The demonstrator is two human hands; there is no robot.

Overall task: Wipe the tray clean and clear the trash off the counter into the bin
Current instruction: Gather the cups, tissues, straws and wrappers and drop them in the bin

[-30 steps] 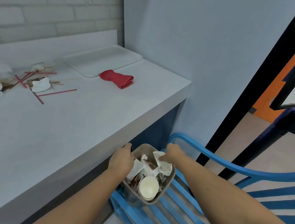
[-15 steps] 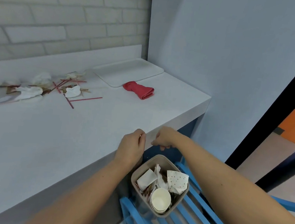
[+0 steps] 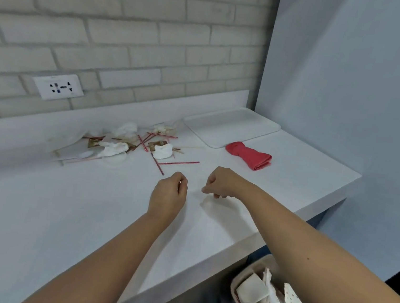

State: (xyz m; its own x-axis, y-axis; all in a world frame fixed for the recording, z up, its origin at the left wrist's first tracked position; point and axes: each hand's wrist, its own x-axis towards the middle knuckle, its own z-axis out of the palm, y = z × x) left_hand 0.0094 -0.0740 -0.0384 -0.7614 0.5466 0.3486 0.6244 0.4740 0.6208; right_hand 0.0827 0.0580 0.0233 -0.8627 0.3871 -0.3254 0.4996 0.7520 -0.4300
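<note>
The left hand (image 3: 169,194) and right hand (image 3: 220,183) hover over the bench (image 3: 62,210), fingers curled, holding nothing I can see. Trash (image 3: 130,143) lies beyond them, the tray (image 3: 231,127) in the corner, the bin (image 3: 249,268) below the edge.

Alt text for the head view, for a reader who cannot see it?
A left hand and right hand hover with curled fingers over a white counter, short of littered red straws and crumpled napkins. A folded red cloth lies beside a white tray; a trash-filled bin stands below.
</note>
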